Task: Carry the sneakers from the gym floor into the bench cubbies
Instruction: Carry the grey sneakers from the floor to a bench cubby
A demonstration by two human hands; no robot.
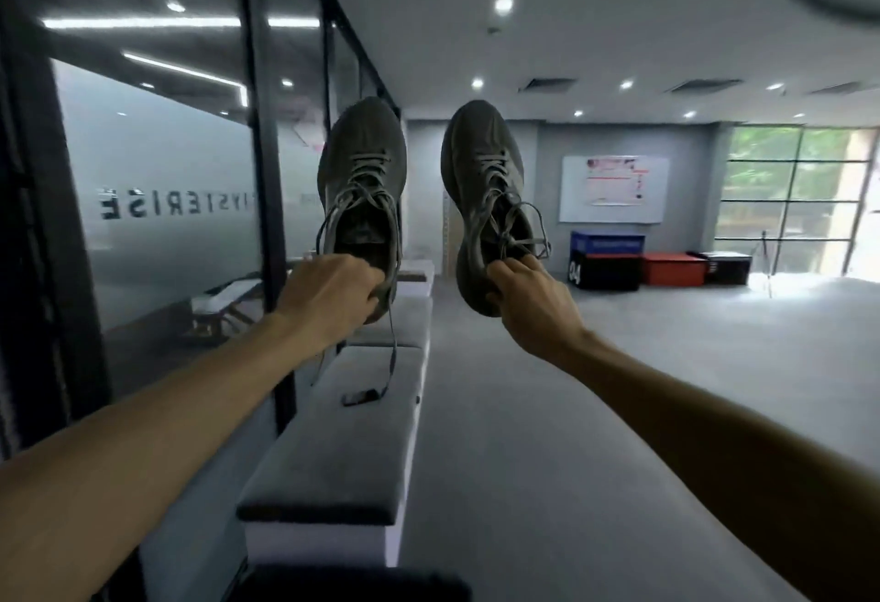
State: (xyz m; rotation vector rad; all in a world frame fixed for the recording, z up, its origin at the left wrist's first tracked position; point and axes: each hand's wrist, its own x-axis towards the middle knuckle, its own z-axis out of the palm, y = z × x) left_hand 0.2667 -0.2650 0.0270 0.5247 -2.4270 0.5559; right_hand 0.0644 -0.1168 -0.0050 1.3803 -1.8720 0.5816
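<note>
I hold two dark grey-green sneakers up in front of me, toes pointing away and upward. My left hand [333,292] grips the heel collar of the left sneaker [362,158], whose lace dangles down. My right hand [528,292] grips the heel of the right sneaker [485,172]. Below my left arm a long bench [333,473] with grey cushions on a white base runs along the glass wall. Its cubby openings are not visible from this angle.
A small dark phone-like object [359,397] lies on the bench cushion. A glass partition [157,182] with black frames stands on the left. Blue, black and red plyo boxes [638,263] sit against the far wall under a whiteboard [614,189]. Grey gym floor [595,411] stretches to the right.
</note>
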